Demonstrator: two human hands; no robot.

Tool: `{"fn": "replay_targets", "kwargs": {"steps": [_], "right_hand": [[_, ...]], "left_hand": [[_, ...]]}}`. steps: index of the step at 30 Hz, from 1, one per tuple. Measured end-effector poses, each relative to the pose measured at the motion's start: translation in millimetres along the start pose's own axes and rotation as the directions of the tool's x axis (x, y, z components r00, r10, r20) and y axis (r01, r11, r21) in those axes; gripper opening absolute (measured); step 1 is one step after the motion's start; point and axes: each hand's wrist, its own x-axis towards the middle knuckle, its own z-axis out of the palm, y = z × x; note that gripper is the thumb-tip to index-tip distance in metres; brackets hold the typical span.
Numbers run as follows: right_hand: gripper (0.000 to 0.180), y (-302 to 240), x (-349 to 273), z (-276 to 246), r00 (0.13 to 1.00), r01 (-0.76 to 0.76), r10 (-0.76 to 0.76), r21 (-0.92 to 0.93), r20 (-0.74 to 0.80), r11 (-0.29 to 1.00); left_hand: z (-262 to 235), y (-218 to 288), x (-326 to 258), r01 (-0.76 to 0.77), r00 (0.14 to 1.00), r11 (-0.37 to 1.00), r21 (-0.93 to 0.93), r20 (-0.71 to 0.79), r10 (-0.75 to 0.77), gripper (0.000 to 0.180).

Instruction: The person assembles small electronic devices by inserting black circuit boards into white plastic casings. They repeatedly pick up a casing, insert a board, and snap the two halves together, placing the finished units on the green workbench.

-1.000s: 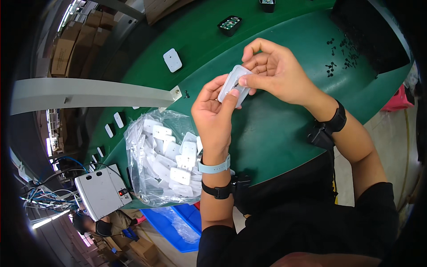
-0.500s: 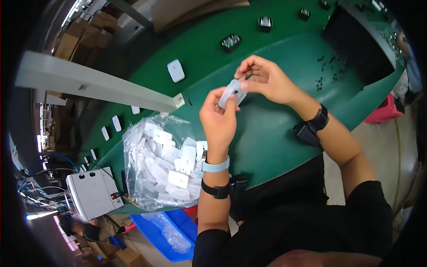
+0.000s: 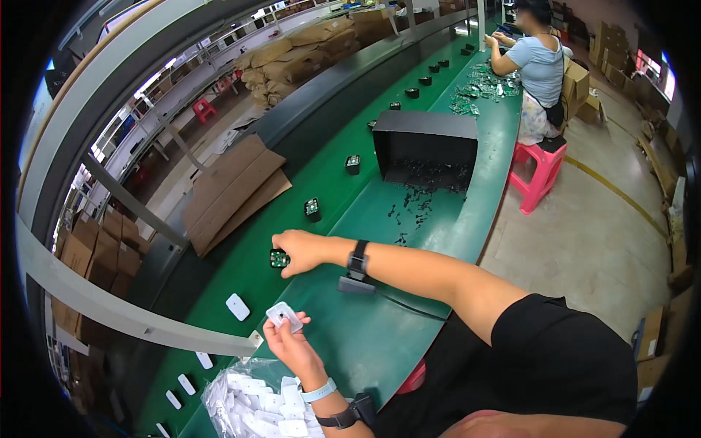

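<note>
Green bench (image 3: 358, 354) in a workshop. At seven o'clock from the left hand (image 3: 296, 350), a bag (image 3: 212, 401) of white pieces (image 3: 264, 404) runs off the lower edge. The half-closed left hand pinches a cover (image 3: 281, 314), other fingers partly hidden behind. At twelve o'clock, the partly curled right hand (image 3: 302, 250) grips a box (image 3: 279, 258), masking one side. At two o'clock from there, a bin (image 3: 427, 124) holds black parts (image 3: 431, 173), individually indistinct.

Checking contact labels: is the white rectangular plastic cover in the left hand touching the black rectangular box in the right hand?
Apart: the head view shows bare green surface between the cover and the box.
</note>
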Motion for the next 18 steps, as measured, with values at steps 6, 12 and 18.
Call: {"fn": "replay_targets", "kwargs": {"steps": [6, 12, 18], "right_hand": [[0.053, -34.2, -73.5, -4.0, 0.981, -0.187, 0.098, 0.938, 0.165, 0.29], [0.065, -29.1, -95.9, -1.2, 0.947, -0.314, 0.11, 0.94, 0.301, 0.133], [0.036, -32.5, -98.5, 0.3, 0.928, -0.339, 0.14, 0.938, 0.345, -0.068]], "left_hand": [[-2.4, 14.0, -5.5, 0.117, 0.993, 0.992, -0.043, 0.019, -0.117, 0.022], [-5.9, 15.6, -4.5, 0.213, 0.977, 0.974, -0.07, 0.042, -0.211, 0.033], [6.1, 9.7, -7.0, 0.194, 0.981, 0.981, -0.017, -0.016, -0.194, 0.035]]}}
